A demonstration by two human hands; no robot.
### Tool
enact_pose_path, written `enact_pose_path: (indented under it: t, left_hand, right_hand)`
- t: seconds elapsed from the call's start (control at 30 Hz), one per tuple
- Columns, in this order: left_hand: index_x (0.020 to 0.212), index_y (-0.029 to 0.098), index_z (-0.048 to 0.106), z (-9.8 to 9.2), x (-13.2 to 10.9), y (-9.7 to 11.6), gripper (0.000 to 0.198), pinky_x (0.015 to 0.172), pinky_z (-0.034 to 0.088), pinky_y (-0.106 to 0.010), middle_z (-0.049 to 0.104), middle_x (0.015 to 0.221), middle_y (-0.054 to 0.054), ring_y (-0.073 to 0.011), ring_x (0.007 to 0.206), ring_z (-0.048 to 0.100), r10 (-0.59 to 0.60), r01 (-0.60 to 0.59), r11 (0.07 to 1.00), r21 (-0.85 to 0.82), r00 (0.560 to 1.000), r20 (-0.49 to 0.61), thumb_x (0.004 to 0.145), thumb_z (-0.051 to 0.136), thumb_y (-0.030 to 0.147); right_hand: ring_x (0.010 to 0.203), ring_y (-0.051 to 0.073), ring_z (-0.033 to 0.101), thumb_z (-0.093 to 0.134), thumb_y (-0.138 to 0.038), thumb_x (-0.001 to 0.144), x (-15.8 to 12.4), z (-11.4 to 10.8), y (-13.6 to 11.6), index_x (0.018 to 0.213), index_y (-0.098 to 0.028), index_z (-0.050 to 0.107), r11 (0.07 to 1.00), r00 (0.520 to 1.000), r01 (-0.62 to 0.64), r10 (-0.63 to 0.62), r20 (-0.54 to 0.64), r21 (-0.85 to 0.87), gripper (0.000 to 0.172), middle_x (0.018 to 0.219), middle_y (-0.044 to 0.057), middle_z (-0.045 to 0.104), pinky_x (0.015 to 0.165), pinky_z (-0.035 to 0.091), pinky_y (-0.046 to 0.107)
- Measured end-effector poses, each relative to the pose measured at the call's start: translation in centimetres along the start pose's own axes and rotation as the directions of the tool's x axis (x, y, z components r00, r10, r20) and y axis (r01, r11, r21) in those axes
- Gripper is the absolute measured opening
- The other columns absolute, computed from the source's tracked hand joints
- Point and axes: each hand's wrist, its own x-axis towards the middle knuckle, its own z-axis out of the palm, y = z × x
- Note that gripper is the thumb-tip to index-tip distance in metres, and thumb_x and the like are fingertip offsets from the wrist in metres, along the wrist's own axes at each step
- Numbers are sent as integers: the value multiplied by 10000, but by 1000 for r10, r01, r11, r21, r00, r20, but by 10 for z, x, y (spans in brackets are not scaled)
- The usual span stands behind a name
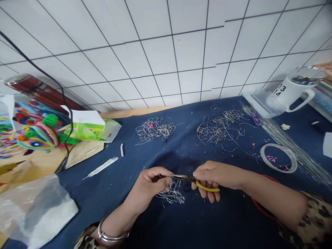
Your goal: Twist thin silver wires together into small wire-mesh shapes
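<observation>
Left hand (148, 188) pinches beaded wire (173, 195); loosely curled right hand (214, 175) holds pliers (183, 177).

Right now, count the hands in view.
2: the left hand, pinching wire at the tip of the pliers, and the right hand, holding those pliers. No others show.

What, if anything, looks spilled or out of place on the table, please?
A tiny orange scrap lies loose on the dark blue cloth, outside the round, pale-rimmed dish of pink bits; it may have spilled.
</observation>
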Motion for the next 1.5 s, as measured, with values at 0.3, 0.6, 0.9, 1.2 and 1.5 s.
enact_pose_path:
  t: [0.3,0.6,0.9,1.2,1.5]
  left_hand:
    - [735,134,683,-5,3,-2,72,510,418,-202,613,599,-2,-76,507,506,-43,52,986,-161,998,55,690,703,187]
    - [731,139,679,-3,3,0,103,478,429,-174,619,586,13,-60,483,519,-44,35,977,-210,998,-39,661,736,189]
    - [718,137,661,-2,3,-1,87,475,441,-195,619,588,9,-75,488,526,-5,-6,982,-187,998,-60,676,717,189]
    - [725,140,667,0,4,-4,89,453,444,-180,607,569,14,-72,478,517,1,-19,981,-193,995,-97,673,720,189]
    - [737,144,672,-2,4,-2,54,493,445,-189,611,599,10,-70,503,521,19,-28,985,-171,998,-53,706,698,180]
  right_hand:
    - [448,80,570,376,-437,897,1,-1,4,910,-106,579,996,996,22,-28,80,83,389,660,40,611,390,464,164]
    - [476,59,523,363,-412,912,-2,10,-1,923,-121,579,976,987,105,-125,-100,-189,362,710,34,604,402,402,141]
    - [483,64,477,348,-375,924,-3,13,-3,912,-133,626,926,959,122,-203,-198,-356,369,693,25,607,493,385,180]
    - [537,81,481,370,-368,918,-1,14,-1,924,-154,645,886,935,116,-250,-251,-450,349,681,15,587,519,367,186]
    - [577,82,535,362,-423,919,-2,9,-1,985,-155,624,938,975,86,-149,-166,-337,381,758,36,595,518,415,177]
